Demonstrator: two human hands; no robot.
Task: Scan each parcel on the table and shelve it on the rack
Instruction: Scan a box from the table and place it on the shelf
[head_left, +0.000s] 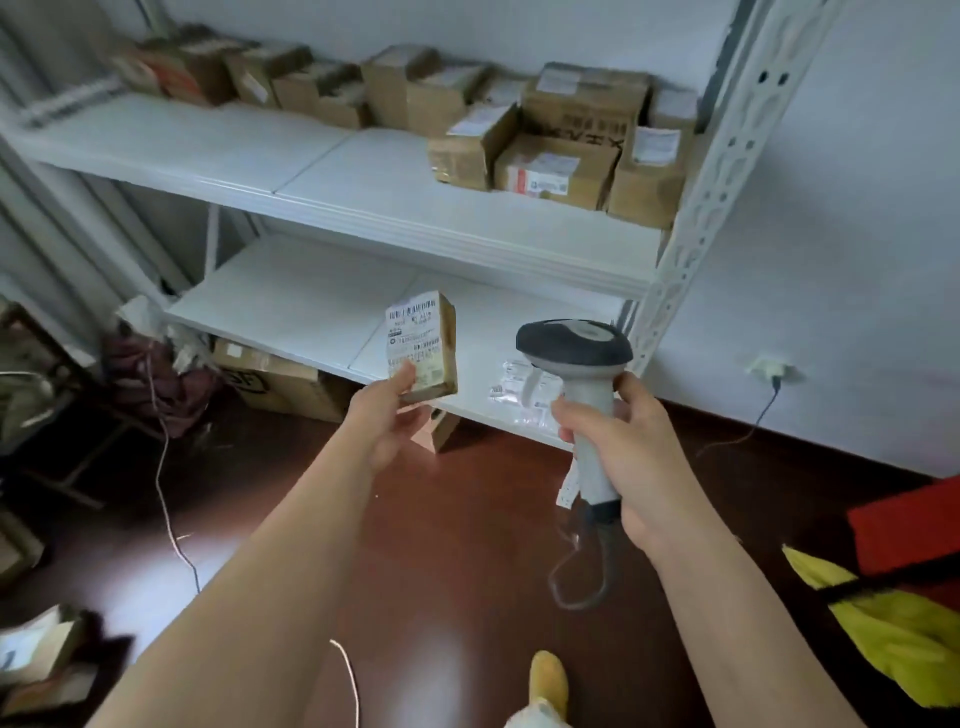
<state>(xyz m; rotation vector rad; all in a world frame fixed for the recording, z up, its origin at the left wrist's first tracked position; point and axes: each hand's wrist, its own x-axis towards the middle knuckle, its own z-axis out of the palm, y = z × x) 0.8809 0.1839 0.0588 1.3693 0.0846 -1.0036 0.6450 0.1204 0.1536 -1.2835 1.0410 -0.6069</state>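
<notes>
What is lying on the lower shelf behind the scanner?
A flat clear plastic mailer with printed labels lies on the lower shelf behind the scanner, which the right hand grips. The scanner's handle and head cover the mailer's right part, so its full extent is hidden.

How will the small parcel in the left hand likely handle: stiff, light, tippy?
Probably light: the left hand holds the small parcel up by one lower corner. Likely stiff, since its cardboard edges look straight. Stood on end, it might tip.

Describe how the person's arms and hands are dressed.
Both forearms are bare as far as the frame shows: no sleeves in view. The left hand and right hand wear no gloves, and no rings, watch or wristbands show.
</notes>
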